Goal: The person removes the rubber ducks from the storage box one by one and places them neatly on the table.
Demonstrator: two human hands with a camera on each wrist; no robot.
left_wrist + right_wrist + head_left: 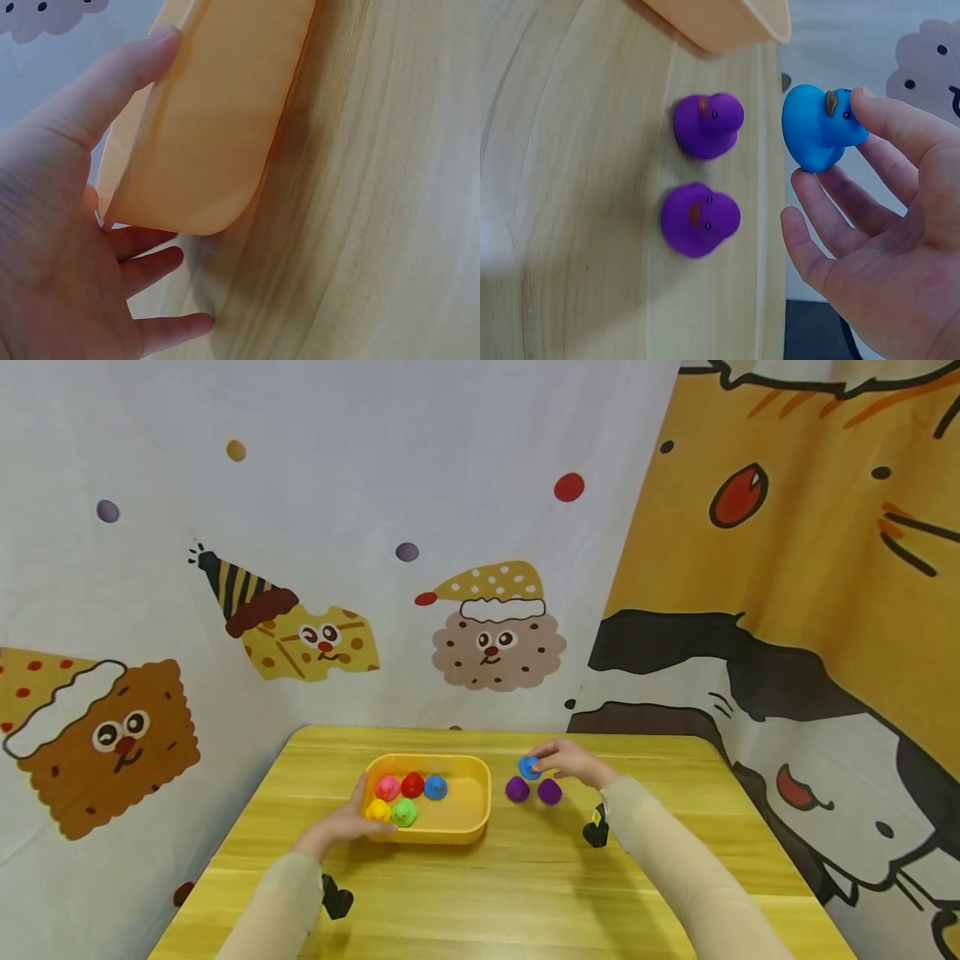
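Between thumb and fingers, my right hand (576,762) pinches a blue rubber duck (810,127) by its head. The duck is raised above the table, behind two purple rubber ducks (517,789) that stand side by side. My left hand (347,821) holds the left end of a yellow plastic basin (457,837). In the left wrist view its thumb lies along the basin's rim and its other fingers spread around the corner. Inside the basin sit a pink duck (387,787), a red duck (412,784), another blue duck (436,787), a yellow duck (378,811) and a green duck (404,812).
Both hands work over a wooden table (480,902). Its far edge meets a white curtain (337,485) printed with cartoon figures, and another printed curtain (825,652) hangs on the right. Black devices (596,831) are worn near the wrists.
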